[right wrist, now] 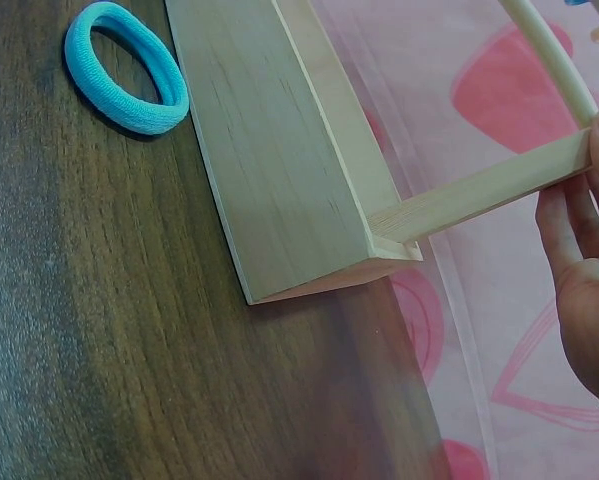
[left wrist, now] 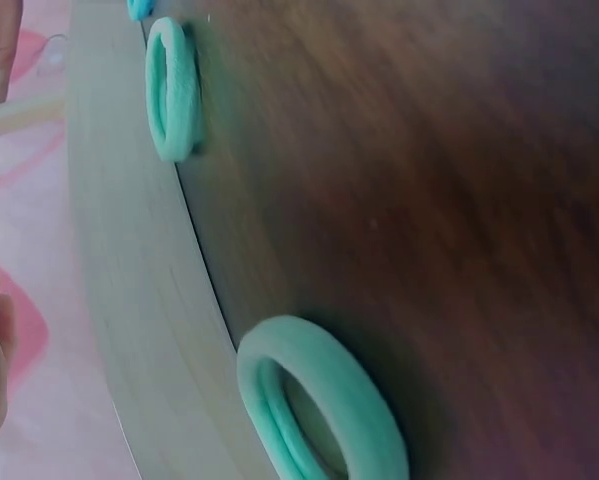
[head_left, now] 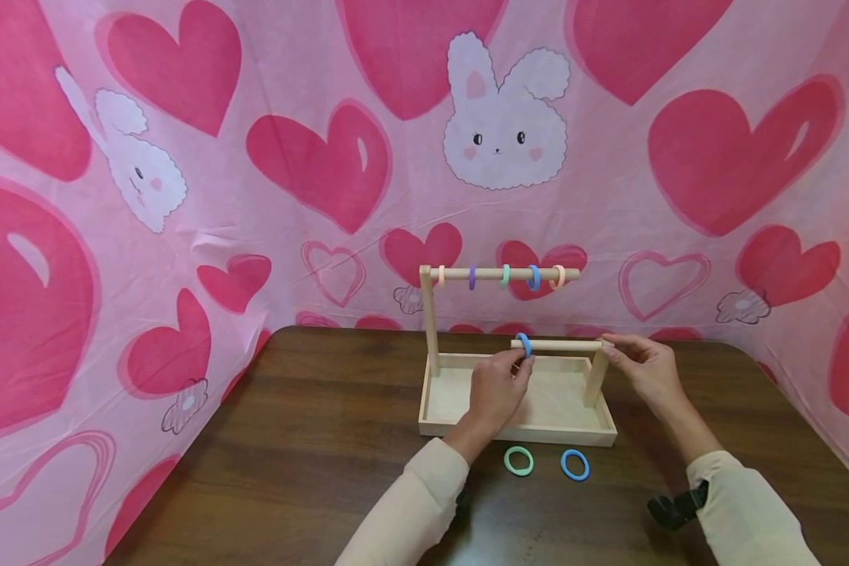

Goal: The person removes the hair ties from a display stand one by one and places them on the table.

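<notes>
In the head view my left hand [head_left: 497,391] pinches a blue hair tie [head_left: 523,344], which is looped around the free left end of the lower wooden rod [head_left: 562,346]. My right hand [head_left: 647,368] grips the top of the short post [head_left: 597,377] where that rod joins it. The right wrist view shows fingers [right wrist: 559,225] against this post [right wrist: 489,195]. Both belong to a wooden rack with a tray base [head_left: 523,433]. On its upper rod [head_left: 488,274] hang several hair ties, including a purple one [head_left: 472,277] and a blue one [head_left: 534,277].
In front of the tray a green hair tie [head_left: 519,461] and a blue hair tie [head_left: 575,465] lie on the dark wooden table [head_left: 311,440]. Another green one [left wrist: 324,390] shows in the left wrist view. A pink heart-print cloth [head_left: 410,181] hangs behind.
</notes>
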`<state>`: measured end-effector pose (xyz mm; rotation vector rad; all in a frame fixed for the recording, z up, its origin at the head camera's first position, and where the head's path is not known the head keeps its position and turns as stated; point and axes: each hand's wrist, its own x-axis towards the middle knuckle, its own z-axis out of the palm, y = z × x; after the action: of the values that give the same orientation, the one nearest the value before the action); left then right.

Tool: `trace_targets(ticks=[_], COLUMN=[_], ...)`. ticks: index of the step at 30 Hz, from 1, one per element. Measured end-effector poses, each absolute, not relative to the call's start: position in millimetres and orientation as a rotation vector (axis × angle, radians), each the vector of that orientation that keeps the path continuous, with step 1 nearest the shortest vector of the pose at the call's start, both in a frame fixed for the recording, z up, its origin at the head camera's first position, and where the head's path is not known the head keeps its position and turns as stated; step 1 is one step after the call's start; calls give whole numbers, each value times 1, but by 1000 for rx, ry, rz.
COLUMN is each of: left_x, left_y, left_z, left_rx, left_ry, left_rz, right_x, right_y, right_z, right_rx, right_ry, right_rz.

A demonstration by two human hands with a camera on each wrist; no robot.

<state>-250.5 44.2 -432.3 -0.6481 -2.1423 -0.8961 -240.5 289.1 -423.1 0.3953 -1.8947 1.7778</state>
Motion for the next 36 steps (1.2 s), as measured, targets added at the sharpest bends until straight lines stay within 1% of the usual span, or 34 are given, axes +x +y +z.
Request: trace_targets(ticks=[17, 30, 36], left_x=[-253, -250, -247], left_y=[31, 24, 19], left_z=[-432, -432, -431], left_rx=[-643, -617, -613], left_ry=[-2133, -2123, -2147], left_rz=[-927, -928, -1021], right_x=[-241, -241, -240], right_y=[290, 289, 289], right_z=[-421, -420, -420], right_rx=[388, 356, 336], right_ry=[-1885, -1958, -1976], right_rz=[1804, 1691, 1677])
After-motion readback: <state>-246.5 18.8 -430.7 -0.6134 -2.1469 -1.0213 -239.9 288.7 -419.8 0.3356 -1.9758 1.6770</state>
